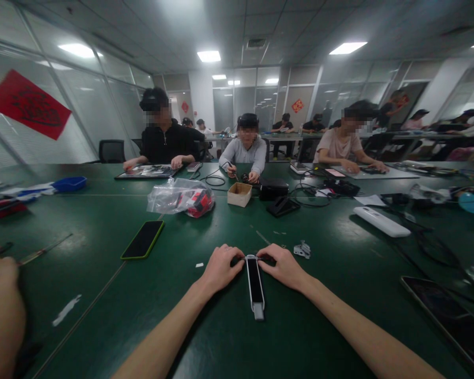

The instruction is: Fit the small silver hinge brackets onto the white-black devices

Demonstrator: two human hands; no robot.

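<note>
A slim white-framed device with a long black face (pixel 255 281) lies on the green table, pointing toward me. A pale plug-like end (pixel 258 310) sticks out at its near side. My left hand (pixel 223 267) is closed at the left of its far end, thumb and fingers pinched together. On the opposite side my right hand (pixel 281 267) pinches at the same far end. Small dark bits show between the fingertips and the device; I cannot make out what they are. Just beyond my right hand lies a small silvery metal part (pixel 302 249).
A green-edged phone (pixel 143 240) lies left, with a screwdriver (pixel 43 249) and another person's hand (pixel 0 284) beyond it. Ahead are a plastic bag (pixel 177 197), a small open box (pixel 239 195) and a black stand (pixel 283 206). A white power strip-like block (pixel 381 221), cables and a tablet (pixel 446 316) lie right.
</note>
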